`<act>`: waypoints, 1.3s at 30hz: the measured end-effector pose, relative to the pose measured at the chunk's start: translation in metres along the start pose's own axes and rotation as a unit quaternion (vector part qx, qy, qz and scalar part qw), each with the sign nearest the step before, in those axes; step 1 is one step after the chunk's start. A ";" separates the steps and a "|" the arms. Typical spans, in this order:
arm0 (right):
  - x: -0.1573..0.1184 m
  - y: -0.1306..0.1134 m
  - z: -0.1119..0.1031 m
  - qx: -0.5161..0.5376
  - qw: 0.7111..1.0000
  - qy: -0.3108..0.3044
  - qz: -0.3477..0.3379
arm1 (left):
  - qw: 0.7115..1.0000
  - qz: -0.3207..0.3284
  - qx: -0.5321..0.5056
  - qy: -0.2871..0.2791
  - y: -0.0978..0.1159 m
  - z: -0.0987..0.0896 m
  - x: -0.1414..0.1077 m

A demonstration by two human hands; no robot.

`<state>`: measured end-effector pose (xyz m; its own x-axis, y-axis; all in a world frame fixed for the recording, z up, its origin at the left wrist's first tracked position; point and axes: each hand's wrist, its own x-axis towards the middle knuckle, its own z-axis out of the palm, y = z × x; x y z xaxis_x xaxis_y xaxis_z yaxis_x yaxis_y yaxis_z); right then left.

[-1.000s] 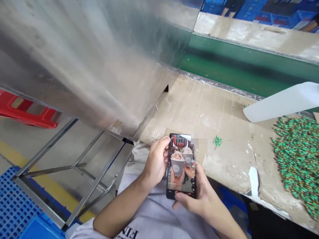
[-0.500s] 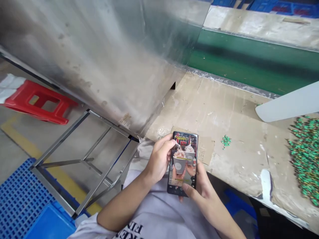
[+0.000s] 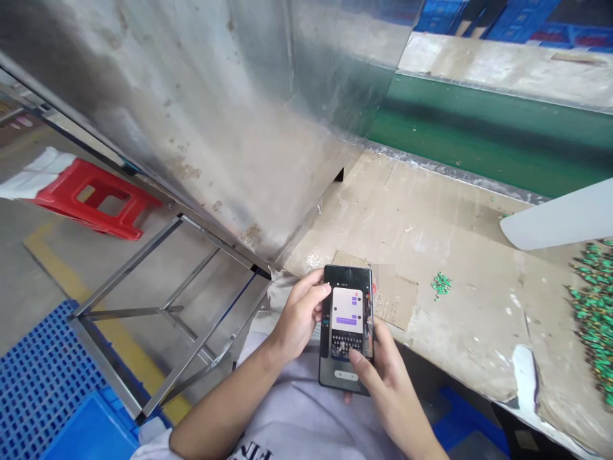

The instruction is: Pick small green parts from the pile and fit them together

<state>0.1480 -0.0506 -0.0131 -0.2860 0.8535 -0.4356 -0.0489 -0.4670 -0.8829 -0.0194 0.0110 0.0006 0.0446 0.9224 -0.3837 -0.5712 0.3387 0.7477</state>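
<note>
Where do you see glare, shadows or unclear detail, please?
Head view: pale sheen on the large grey metal panel; head view: dark, shadow-like band along the long green belt; head view: text on the black rectangular phone unreadably small.

Phone (image 3: 345,329): was between hands (image 3: 297,316)
Small pile (image 3: 440,285): lay on counter (image 3: 450,223), left of big pile (image 3: 594,319)
Stool (image 3: 98,180): stood far left

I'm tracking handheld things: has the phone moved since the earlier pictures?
Yes. Judged against the cardboard piece on the bench, the phone has shifted slightly left in the view; more of the cardboard piece shows beside it.
</note>
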 end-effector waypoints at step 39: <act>-0.005 -0.024 0.006 0.109 0.989 -0.049 0.087 | 0.999 0.022 -0.018 0.014 -0.002 -0.002 0.006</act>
<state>0.1444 -0.0454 0.0111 -0.3987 0.7339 -0.5499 -0.1922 -0.6532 -0.7324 -0.0197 0.0157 -0.0048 -0.0044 0.9307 -0.3658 -0.6007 0.2900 0.7450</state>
